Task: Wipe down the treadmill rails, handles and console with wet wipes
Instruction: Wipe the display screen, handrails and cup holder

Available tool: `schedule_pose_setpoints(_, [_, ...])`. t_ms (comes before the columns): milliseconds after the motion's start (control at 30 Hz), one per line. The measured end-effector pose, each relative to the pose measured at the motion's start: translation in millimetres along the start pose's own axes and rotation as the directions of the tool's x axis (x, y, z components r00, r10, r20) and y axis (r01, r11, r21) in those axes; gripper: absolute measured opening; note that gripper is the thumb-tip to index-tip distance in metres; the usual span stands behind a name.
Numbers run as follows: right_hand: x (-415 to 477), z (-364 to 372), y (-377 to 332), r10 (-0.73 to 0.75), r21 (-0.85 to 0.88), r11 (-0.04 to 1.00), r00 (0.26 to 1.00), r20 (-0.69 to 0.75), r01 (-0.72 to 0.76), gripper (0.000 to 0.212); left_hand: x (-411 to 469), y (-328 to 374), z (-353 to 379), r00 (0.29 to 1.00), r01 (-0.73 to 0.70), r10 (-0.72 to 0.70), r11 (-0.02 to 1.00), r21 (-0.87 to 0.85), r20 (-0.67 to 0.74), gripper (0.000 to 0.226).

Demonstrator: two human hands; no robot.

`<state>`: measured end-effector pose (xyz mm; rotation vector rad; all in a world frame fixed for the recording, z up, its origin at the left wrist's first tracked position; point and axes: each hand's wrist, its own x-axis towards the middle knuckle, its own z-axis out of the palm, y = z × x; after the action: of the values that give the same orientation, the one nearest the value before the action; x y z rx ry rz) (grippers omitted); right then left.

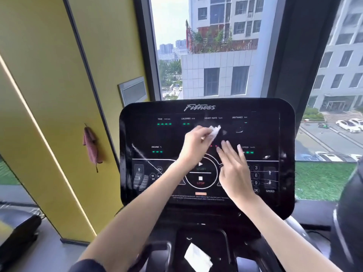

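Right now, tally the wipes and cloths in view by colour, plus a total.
White wipes: 2, the held wipe pinched in the left hand over the console, and the loose wipe lying below it
Reddish-brown cloth: 1, hanging on the yellow wall
Total: 3

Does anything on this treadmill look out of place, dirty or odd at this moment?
Yes. A crumpled white wipe lies loose on the dark ledge below the console, apart from the wet wipe in the left hand. A pale slanted streak crosses the console's left side; smear or reflection, I cannot tell.
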<state>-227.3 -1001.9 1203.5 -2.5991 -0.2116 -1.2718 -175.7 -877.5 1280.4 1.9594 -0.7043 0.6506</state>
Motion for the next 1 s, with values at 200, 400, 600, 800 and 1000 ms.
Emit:
schedule_pose_setpoints(200, [4.7, -4.1, 9.9, 0.120, -0.061, 0.991, 0.993, 0.002, -0.120, 0.061, 6.2, -43.4, -61.5, 0.793, 0.355, -0.280, 0.934, 0.037, -0.541, 0.018])
schedule_pose_setpoints(400, [1.7, -4.1, 19.6, 0.118, -0.063, 0.991, 0.992, 0.047, -0.114, 0.066, 5.7, -32.9, 8.4, 0.864, 0.296, -0.220, 0.950, 0.102, -0.452, 0.015])
schedule_pose_setpoints(600, [2.8, -5.1, 23.3, 0.108, -0.074, 0.992, 0.993, 0.053, -0.104, 0.060, -6.7, -7.3, 55.2, 0.995, -0.090, 0.094, 0.984, 0.154, -0.022, 0.016])
schedule_pose_setpoints(800, [2.4, 2.7, -0.5, 0.189, -0.085, 0.979, 0.981, 0.036, -0.185, 0.071, -18.7, -33.0, -25.3, 0.956, -0.051, 0.103, 0.981, 0.190, -0.276, 0.011])
schedule_pose_setpoints(1000, [5.6, 8.3, -11.8, 0.170, -0.156, 0.976, 0.981, 0.094, -0.154, 0.075, 4.1, -74.6, -79.8, 0.589, 0.528, -0.440, 0.845, -0.089, -0.678, 0.021])
